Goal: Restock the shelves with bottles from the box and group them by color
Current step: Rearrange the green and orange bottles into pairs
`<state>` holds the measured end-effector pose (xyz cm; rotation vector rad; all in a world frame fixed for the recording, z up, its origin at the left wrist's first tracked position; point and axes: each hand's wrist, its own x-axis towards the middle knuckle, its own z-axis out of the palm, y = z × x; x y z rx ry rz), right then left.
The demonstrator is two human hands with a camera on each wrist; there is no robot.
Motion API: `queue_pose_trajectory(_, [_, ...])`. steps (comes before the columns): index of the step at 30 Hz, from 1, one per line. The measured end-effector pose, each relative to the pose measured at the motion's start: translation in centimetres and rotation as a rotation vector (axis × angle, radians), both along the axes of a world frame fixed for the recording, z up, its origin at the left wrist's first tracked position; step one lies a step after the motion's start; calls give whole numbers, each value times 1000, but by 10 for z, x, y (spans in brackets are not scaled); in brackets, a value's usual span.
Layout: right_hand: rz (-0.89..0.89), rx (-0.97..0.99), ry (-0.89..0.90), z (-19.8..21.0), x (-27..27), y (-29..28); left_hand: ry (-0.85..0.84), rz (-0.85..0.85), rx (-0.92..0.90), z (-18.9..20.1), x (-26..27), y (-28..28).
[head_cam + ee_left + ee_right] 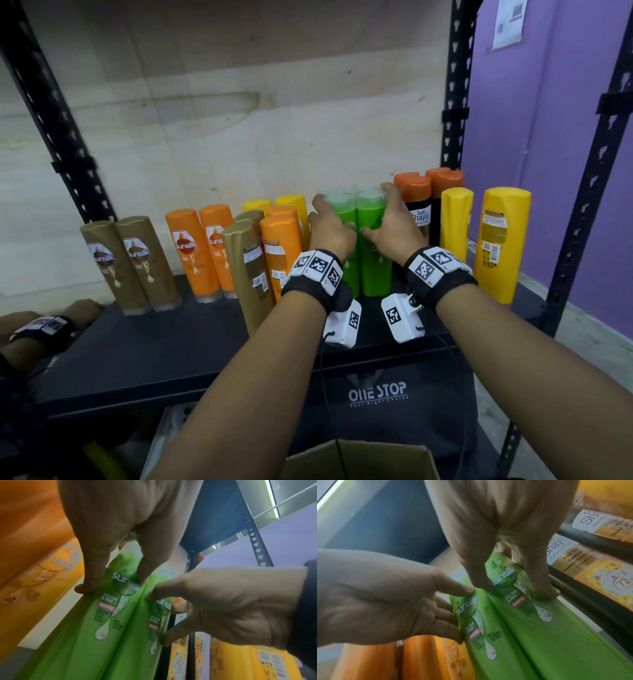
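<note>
The person's left hand [330, 228] and right hand [394, 226] each hold one of two tall green plastic shampoo bottles [359, 240] that stand upright, side by side and touching, on the dark flat shelf board [154, 346] of a black metal rack. In the wrist views the left hand's thumb and fingers [92, 574] curl round the left bottle's upper body, and the right hand's fingers [537, 577] wrap the right bottle in the same way, so both hands are gripping, one bottle each. Judging by how things lie, the restocking is well along: two brown-gold bottles [132, 263] and two orange bottles [202, 253] stand as neat pairs on the left, two black bottles with orange caps [428, 202] stand just right of the green pair, and two yellow bottles [479, 236] stand at the right end. The grouping is not finished, though. A mixed cluster of gold, orange and yellow bottles [263, 246] stands just left of the green pair, several with their back labels turned forward, apart from their matching colours. The open brown cardboard box [363, 459] sits low in the head view; whether bottles remain inside cannot be told. A second person's hand [82, 311] with a wrist band rests at the shelf's left edge.
</note>
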<state>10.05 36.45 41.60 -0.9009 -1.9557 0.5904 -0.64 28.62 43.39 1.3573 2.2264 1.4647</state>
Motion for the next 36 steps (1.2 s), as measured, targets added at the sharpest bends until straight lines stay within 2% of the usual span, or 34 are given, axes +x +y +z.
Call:
queue_pose_trajectory(23, [36, -8, 5, -6, -6, 12, -14, 48, -8, -6, -7, 14])
queue_pose_trajectory(32, [39, -5, 2, -9, -5, 9, -33, 14, 4, -6, -3, 5])
queue_pose_trajectory(36, [6, 1, -26, -16, -3, 7, -18, -8, -44, -7, -2, 0])
